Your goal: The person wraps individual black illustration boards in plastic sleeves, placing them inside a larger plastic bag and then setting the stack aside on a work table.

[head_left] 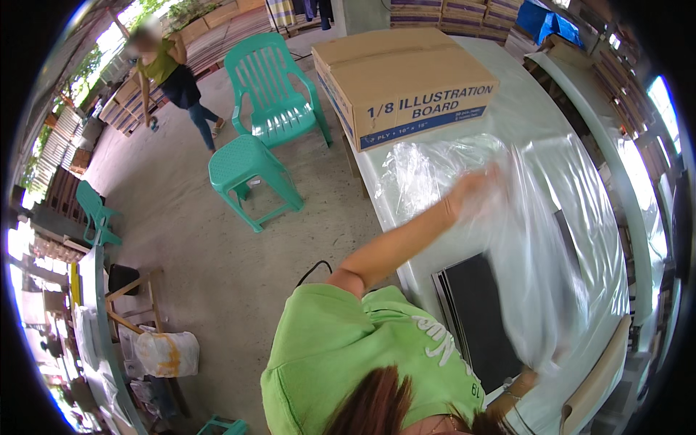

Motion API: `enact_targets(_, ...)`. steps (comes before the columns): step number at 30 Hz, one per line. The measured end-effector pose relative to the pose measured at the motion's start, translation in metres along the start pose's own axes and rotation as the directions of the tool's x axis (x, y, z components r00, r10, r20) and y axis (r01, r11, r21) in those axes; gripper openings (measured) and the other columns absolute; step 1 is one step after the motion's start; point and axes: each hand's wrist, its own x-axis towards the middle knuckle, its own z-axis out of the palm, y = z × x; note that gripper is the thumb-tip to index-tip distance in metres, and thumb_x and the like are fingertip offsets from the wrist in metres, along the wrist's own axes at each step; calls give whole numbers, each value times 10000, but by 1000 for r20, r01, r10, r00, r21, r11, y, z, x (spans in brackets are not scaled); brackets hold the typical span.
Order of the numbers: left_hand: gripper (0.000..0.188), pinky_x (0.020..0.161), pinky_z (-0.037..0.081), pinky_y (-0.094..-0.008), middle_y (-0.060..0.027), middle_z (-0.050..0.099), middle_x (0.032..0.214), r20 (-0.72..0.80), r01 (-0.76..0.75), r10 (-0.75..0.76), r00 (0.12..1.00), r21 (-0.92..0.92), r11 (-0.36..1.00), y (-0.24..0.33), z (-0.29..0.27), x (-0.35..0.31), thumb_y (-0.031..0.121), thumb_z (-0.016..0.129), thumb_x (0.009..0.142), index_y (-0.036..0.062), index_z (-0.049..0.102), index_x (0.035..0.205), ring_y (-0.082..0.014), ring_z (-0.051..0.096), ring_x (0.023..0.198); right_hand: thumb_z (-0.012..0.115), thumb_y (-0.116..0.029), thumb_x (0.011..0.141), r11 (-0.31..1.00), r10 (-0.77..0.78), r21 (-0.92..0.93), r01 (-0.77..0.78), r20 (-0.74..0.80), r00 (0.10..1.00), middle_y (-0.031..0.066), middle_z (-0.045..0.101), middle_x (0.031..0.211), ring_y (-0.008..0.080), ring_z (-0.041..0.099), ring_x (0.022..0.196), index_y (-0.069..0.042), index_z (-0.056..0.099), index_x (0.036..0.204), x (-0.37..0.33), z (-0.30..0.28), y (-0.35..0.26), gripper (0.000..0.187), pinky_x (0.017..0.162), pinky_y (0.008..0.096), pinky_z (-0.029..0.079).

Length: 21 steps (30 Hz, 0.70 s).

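A long clear plastic bag (533,268) stretches between my two hands over the table, blurred by motion. My left hand (478,192) is closed on its far end, close to the carton, with the fingers smeared. At the near end, my right hand (544,365) is closed on the bag, partly covered by the plastic. Beneath the bag lies a stack of black boards (475,312), its right side hidden by the film. More crumpled clear plastic (420,174) rests on the table beyond my left hand.
A large cardboard carton (409,80) stands at the table's far end. Plastic sheeting covers the table (580,167). On the left are a green chair (272,90) and a green stool (250,167). Farther off, a person (170,72) walks on the concrete floor.
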Motion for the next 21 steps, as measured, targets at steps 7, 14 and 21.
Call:
enact_targets(7, 478, 725, 520, -287, -77, 663, 964, -483, -26, 81, 872, 121, 992, 68, -58, 18, 237, 710, 842, 3, 535, 1220, -163, 635, 789, 660, -392, 893, 928, -139, 339, 154, -68, 988, 152, 514, 1328, 281, 485, 1212, 11, 451, 1337, -38, -19, -8, 635, 1048, 448, 368)
enact_targets(14, 650, 734, 500, -288, -87, 646, 1000, -647, 468, -335, 684, 37, 883, 32, -91, -9, 294, 742, 806, 6, 478, 1325, -171, 618, 802, 675, -399, 881, 362, -652, 836, 413, -89, 753, 167, 489, 1367, 300, 458, 1261, 21, 418, 1368, -31, -38, -83, 693, 1086, 464, 338)
enact_targets(21, 888, 739, 462, -266, -52, 636, 984, 290, 788, -758, 584, 21, 615, -33, -83, -43, 310, 913, 628, -20, 472, 1325, -142, 599, 820, 698, -401, 862, -5, -832, 969, 246, -141, 537, 189, 466, 1402, 323, 443, 1295, 34, 370, 1403, -19, -47, -84, 767, 1104, 473, 338)
